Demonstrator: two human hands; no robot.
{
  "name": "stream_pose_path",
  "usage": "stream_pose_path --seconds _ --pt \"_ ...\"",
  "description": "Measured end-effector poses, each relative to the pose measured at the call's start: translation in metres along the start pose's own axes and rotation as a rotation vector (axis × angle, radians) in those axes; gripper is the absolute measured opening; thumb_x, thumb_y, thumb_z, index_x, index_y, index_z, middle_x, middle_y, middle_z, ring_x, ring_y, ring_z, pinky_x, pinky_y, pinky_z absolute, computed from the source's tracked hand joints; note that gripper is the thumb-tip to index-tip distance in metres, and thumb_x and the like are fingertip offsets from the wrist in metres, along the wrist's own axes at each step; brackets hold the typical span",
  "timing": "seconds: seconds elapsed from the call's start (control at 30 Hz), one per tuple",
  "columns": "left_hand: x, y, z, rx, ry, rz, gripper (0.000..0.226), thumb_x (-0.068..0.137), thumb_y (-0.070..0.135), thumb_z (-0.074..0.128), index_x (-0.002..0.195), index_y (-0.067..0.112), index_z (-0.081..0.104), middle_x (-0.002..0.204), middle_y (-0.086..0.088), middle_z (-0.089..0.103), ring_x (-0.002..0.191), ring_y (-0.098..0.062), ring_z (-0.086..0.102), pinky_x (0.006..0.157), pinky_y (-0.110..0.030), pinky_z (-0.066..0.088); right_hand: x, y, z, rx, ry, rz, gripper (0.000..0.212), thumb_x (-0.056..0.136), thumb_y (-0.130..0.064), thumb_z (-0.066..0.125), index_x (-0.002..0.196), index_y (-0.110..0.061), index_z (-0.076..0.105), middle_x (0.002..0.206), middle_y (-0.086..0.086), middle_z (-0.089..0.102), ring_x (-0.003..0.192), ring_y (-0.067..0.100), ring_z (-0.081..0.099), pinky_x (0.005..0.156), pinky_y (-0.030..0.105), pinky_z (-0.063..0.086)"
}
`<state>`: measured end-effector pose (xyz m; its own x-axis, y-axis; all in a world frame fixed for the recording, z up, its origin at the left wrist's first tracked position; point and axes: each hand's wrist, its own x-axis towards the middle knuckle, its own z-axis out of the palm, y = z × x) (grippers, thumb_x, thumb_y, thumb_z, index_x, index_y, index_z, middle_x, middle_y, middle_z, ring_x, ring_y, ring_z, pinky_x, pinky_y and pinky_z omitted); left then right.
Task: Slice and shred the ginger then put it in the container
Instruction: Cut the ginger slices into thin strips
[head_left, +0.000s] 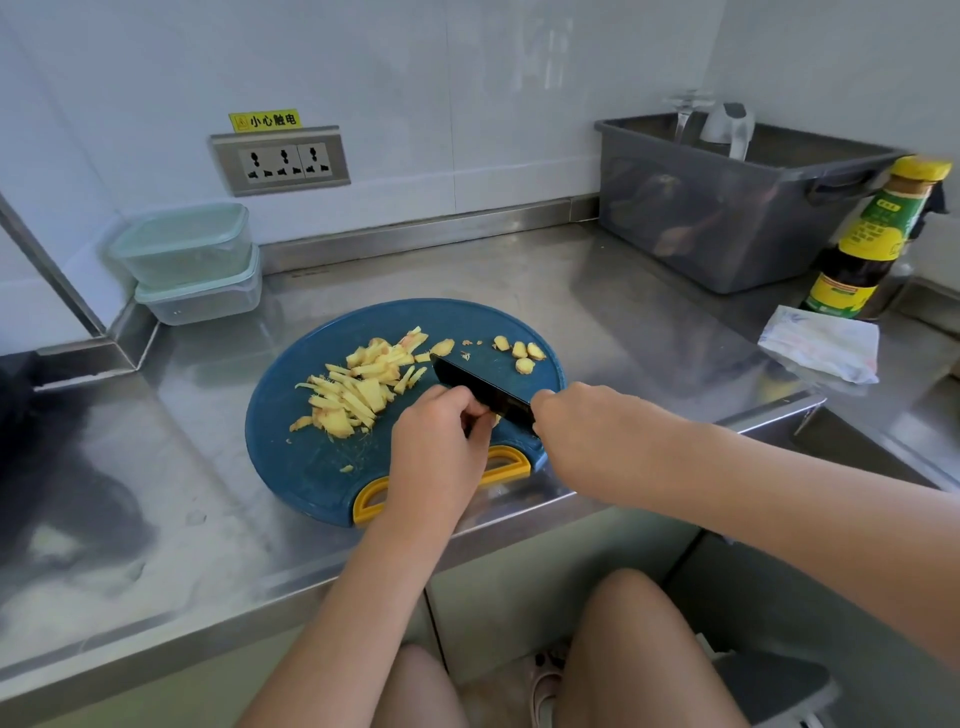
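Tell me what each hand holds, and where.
The right hand grips the black knife at its handle end; left hand pinches a small ginger piece beside the blade.

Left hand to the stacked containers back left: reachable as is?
Probably yes: only bare counter lies between the cutting board and the stacked containers. But the left hand is pinching a ginger piece beside the knife; it must release first.

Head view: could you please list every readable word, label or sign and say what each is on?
"小心触电": yellow sticker above the wall socket.
Sauce bottle label: print too blurred to read.
White packet: faint print, unreadable.
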<state>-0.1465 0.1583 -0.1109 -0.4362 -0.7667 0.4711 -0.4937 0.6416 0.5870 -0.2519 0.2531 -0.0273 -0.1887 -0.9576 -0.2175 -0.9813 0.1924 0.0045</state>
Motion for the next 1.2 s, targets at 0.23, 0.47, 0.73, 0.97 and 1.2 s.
stream_pose_path --seconds 0.23,0.47,0.73,0.97,1.2 --pt "-0.002 0.0 0.0 -0.004 0.003 0.006 0.003 0.08 0.016 0.071 0.079 0.014 0.069 0.079 0.002 0.064 0.069 -0.012 0.059 0.067 -0.028 0.051 -0.008 -0.005 0.009 0.036 0.013 0.048 0.012 0.096 -0.012 0.043 0.107 -0.005 0.044 0.068 -0.001 0.04 0.055 0.011 0.042 0.046 0.023 0.034" --pt "-0.001 -0.001 0.0 0.008 -0.006 -0.015 0.004 0.08 0.018 0.072 0.079 0.015 0.069 0.079 0.003 0.065 0.069 -0.011 0.059 0.066 -0.029 0.052 -0.025 0.006 0.01 0.051 -0.011 0.056 0.013 0.093 -0.01 0.045 0.105 -0.008 0.047 0.072 -0.001 0.044 0.06 0.013 0.049 0.056 0.027 0.044" --pt "-0.001 0.002 -0.002 0.012 -0.022 -0.038 0.005 0.081 0.019 0.072 0.079 0.017 0.068 0.079 0.003 0.064 0.069 -0.011 0.059 0.067 -0.029 0.051 -0.034 0.009 0.012 0.052 -0.004 0.043 0.017 0.094 -0.011 0.045 0.111 -0.007 0.046 0.071 -0.002 0.041 0.057 0.009 0.044 0.051 0.022 0.039" --pt "-0.001 0.002 -0.003 0.023 -0.033 -0.045 0.005 0.082 0.021 0.071 0.08 0.017 0.068 0.08 0.003 0.064 0.07 -0.01 0.059 0.067 -0.028 0.051 -0.04 0.011 0.015 0.03 -0.003 0.07 0.014 0.093 -0.01 0.043 0.107 -0.008 0.044 0.07 -0.002 0.037 0.055 0.011 0.04 0.06 0.03 0.042" --pt "-0.001 0.002 -0.002 0.034 -0.034 -0.063 0.006 0.082 0.021 0.07 0.078 0.018 0.067 0.078 0.003 0.065 0.071 -0.011 0.06 0.068 -0.031 0.051 -0.047 0.015 0.02 -0.006 0.015 0.041 0.001 0.096 -0.011 0.04 0.096 -0.01 0.039 0.067 -0.002 0.034 0.052 0.011 0.033 0.045 0.024 0.027"
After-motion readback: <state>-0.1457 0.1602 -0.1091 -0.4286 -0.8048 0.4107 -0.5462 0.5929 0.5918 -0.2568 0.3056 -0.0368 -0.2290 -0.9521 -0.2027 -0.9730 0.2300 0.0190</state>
